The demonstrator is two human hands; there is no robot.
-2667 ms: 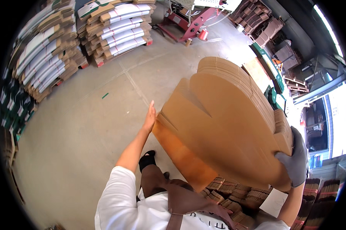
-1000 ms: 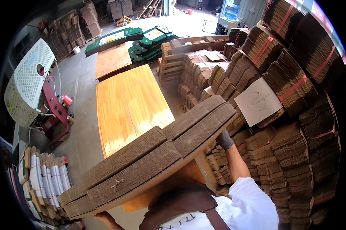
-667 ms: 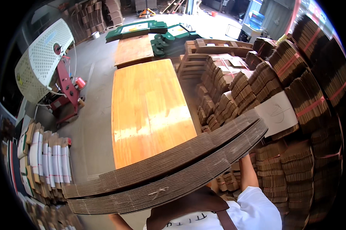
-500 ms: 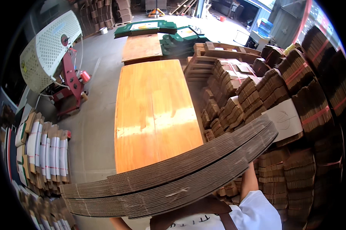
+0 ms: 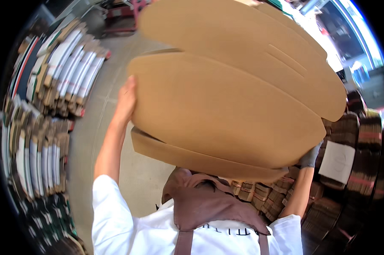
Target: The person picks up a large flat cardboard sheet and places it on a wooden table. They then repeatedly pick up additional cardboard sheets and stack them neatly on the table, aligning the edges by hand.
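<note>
A large brown die-cut cardboard blank (image 5: 226, 102), with rounded flaps, slits and creases, is raised in front of me, its broad face towards me. The earlier frame shows it as part of a thick stack; the stack's depth is mostly hidden now. My left hand (image 5: 127, 97) grips the left edge, its thumb showing and its fingers partly behind the board. At the lower right corner my right hand (image 5: 312, 156), in a grey glove, holds the edge; the board hides most of its fingers. A narrow flap hangs along the bottom, near my brown apron (image 5: 213, 202).
On the left stand bundles of folded cardboard with white wrapping (image 5: 75, 63), above green-edged pieces (image 5: 47, 221). Tied brown cardboard stacks (image 5: 324, 216) fill the right side, one bearing a white paper sheet (image 5: 337, 162). A red machine frame (image 5: 122, 15) shows behind.
The cardboard has swung up from an edge-on, level hold to show its broad face. Both hands have come into sight at its sides. The wooden table is now hidden behind it.
</note>
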